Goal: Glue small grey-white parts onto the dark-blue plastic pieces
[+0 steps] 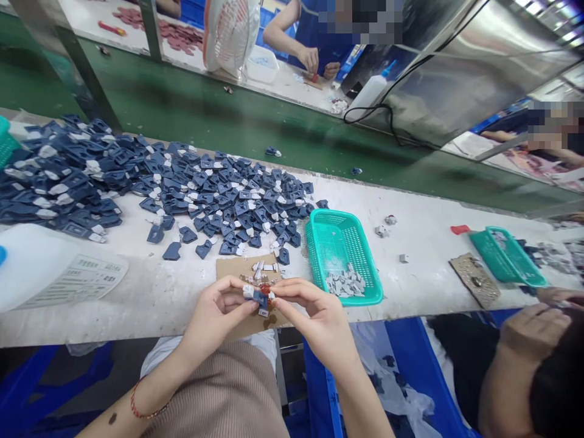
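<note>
Between the fingertips of my left hand (214,313) is a small dark-blue plastic part (261,298) with a white piece at its left end. My right hand (314,310) pinches a tiny white piece (272,296) against the right side of that part. Both hands are closed, just above a brown cardboard piece (228,271) on the bench. Small light-grey pieces (264,266) and wet-looking spots lie on the cardboard. Something round and red (264,288) shows behind the fingertips; I cannot tell what it is.
A large heap of blue-and-white parts (219,188) covers the bench's left. A green basket (374,286) holding small grey pieces (349,283) stands right of the cardboard. A white bottle (59,267) lies at left. Co-workers' hands (533,328) are at right and across the green strip.
</note>
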`<state>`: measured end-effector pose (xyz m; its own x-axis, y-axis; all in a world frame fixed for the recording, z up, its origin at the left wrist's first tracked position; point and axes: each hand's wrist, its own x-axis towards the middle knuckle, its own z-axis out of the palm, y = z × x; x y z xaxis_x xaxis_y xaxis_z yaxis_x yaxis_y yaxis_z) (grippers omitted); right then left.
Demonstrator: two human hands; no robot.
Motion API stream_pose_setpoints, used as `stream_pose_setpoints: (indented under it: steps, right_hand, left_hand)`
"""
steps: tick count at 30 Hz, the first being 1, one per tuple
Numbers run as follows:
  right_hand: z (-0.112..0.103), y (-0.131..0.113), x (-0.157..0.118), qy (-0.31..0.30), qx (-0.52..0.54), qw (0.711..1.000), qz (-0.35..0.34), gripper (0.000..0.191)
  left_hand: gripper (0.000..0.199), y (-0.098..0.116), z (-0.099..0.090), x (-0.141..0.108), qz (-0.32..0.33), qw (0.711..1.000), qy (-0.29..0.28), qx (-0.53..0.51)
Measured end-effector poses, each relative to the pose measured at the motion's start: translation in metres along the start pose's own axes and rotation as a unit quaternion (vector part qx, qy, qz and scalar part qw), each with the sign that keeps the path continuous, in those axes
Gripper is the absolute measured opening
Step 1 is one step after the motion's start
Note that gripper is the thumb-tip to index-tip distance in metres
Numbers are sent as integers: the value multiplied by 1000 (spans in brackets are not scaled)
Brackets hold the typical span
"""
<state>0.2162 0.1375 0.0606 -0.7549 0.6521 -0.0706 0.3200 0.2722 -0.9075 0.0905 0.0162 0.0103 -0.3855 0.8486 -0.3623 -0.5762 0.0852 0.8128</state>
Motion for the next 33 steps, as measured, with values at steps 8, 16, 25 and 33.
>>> stream_pose_setpoints:
  steps: [8, 16, 25, 33]
  right_hand:
    - [8, -2, 1, -15, 4, 1000, -8, 8]
    - [8, -3, 1, -33, 6, 999, 0, 10]
    - [0, -2, -1, -46, 44, 998, 25, 11]
    - [16, -1, -4, -86, 241, 957, 136, 39]
  left_hand:
    - [18, 5, 3, -3, 6, 1000, 7, -9]
    - [19, 1, 2, -5, 15, 1000, 13, -11]
    - [16, 4, 10, -4, 33, 999, 25, -25]
    - [15, 11, 20, -5, 45, 998, 18, -30]
